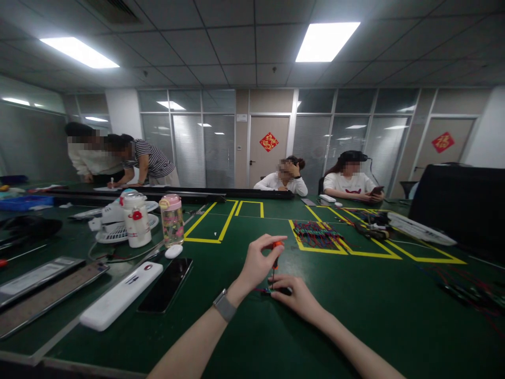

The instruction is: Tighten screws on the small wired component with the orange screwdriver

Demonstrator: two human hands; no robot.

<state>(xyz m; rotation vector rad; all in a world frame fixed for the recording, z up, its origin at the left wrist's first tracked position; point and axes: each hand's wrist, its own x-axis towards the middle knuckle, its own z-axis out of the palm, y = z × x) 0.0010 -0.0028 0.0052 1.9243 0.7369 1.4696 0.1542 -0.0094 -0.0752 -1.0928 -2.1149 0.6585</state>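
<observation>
Screwdriver [275, 262] with an orange-and-black handle stands nearly upright over the green bench [262, 342], gripped by the fingers of the left hand [257, 261]. Its shaft points down at a small circuit board [267, 291], where the right hand [296, 296] has its fingers set narrowly; whether they pinch it, I cannot tell. Bundled wires [317, 233] lie beyond, within yellow tape [323, 251].

A watch [225, 307] with a broad grey band [228, 309] circles the left wrist [237, 291]; both forearms [193, 339] are bare.
</observation>
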